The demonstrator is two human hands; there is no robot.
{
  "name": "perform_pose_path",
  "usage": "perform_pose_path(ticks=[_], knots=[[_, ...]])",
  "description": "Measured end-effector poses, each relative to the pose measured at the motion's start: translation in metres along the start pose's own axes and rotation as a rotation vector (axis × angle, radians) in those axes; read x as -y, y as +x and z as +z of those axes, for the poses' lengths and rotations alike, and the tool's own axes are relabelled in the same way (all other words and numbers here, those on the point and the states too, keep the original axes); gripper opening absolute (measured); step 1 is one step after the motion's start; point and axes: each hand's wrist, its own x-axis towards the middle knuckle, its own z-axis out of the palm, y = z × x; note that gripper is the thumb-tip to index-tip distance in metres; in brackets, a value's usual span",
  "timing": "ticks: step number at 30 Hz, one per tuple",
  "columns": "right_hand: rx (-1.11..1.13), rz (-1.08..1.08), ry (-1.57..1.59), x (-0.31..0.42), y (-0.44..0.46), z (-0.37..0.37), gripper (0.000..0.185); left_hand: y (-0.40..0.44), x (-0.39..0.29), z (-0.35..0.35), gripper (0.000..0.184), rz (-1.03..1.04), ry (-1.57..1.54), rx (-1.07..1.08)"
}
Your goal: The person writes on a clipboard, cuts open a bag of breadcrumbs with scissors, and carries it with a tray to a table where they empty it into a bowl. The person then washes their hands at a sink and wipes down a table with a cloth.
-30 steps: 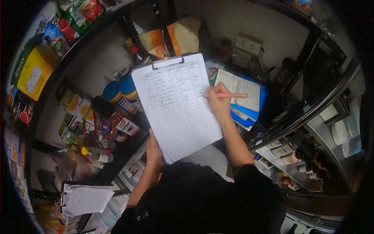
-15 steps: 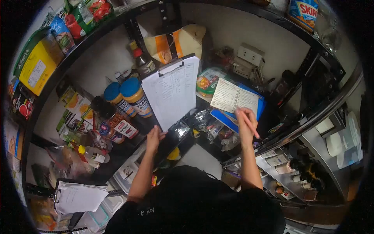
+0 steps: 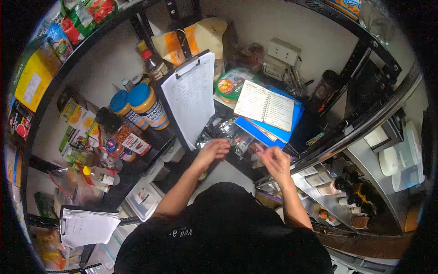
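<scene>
My left hand (image 3: pixel 213 153) is near the lower edge of a clipboard (image 3: pixel 189 98) with written sheets, its fingers bent and partly hidden. The clipboard leans upright on the shelf beside two peanut butter jars (image 3: pixel 148 106). To the right, my right hand (image 3: pixel 273 160) has its fingers apart in front of small foil and plastic packets (image 3: pixel 240 141). No pen can be made out in it. Above that hand, an open spiral notebook (image 3: pixel 265 106) lies on a blue folder (image 3: pixel 269 134), next to a green-lidded tub (image 3: pixel 233 83).
Spice jars (image 3: pixel 123 137) and a yellow-capped bottle (image 3: pixel 101 175) stand on the left shelf. A second clipboard (image 3: pixel 89 228) hangs at lower left. A metal rail (image 3: pixel 360 130) curves along the right, near a lower rack with bottles (image 3: pixel 335 186).
The clipboard has gone from in front of me to leaning on the shelf. My left hand has let go of it. The pink pen, earlier in my right hand, no longer shows.
</scene>
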Motion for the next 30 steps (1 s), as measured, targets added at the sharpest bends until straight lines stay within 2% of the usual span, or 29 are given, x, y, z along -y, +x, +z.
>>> perform_pose_path(ticks=[1, 6, 8, 9, 11, 12, 13, 15, 17, 19, 21, 23, 27, 30], knots=[[-0.018, -0.037, -0.016, 0.001, -0.001, -0.001, 0.019, 0.002, -0.010, 0.004, 0.035, 0.059, 0.011, -0.004], [-0.041, -0.097, 0.038, 0.006, -0.006, 0.000, 0.017, 0.039, -0.029, 0.002, 0.040, 0.096, -0.080, -0.159], [0.135, -0.113, -0.047, 0.003, -0.008, 0.004, 0.019, 0.056, -0.042, -0.005, 0.049, 0.148, -0.071, -0.133], [0.126, -0.100, -0.057, 0.007, -0.009, 0.007, 0.019, 0.061, -0.053, -0.005, 0.052, 0.163, -0.071, -0.141], [0.206, -0.061, -0.105, 0.024, -0.012, 0.018, 0.023, 0.077, -0.064, -0.010, 0.055, 0.154, -0.101, -0.076], [0.155, -0.177, -0.075, 0.028, -0.011, 0.027, 0.023, 0.084, -0.069, -0.011, 0.058, 0.161, -0.135, -0.025], [0.150, -0.170, -0.097, 0.032, -0.012, 0.032, 0.023, 0.092, -0.070, -0.012, 0.058, 0.160, -0.144, -0.003], [0.262, -0.163, -0.192, 0.040, -0.011, 0.037, 0.024, 0.105, -0.072, -0.011, 0.055, 0.108, -0.076, 0.024], [0.220, -0.174, -0.218, 0.047, -0.007, 0.040, 0.019, 0.110, -0.074, -0.006, 0.050, 0.112, -0.082, 0.045], [0.259, -0.076, -0.295, 0.056, -0.003, 0.038, 0.016, 0.102, -0.088, 0.001, 0.041, 0.097, -0.036, 0.164], [0.288, -0.012, -0.359, 0.056, -0.003, 0.042, 0.015, 0.099, -0.098, 0.010, 0.039, 0.100, -0.056, 0.172], [0.242, -0.159, -0.402, 0.051, 0.000, 0.049, 0.015, 0.103, -0.107, 0.014, 0.040, 0.210, -0.028, 0.211], [0.203, -0.194, -0.547, 0.047, 0.013, 0.077, 0.019, 0.113, -0.129, 0.033, 0.046, 0.284, 0.033, 0.182], [0.153, -0.198, -0.722, 0.039, 0.034, 0.096, 0.029, 0.119, -0.145, 0.042, 0.048, 0.341, 0.130, 0.274]])
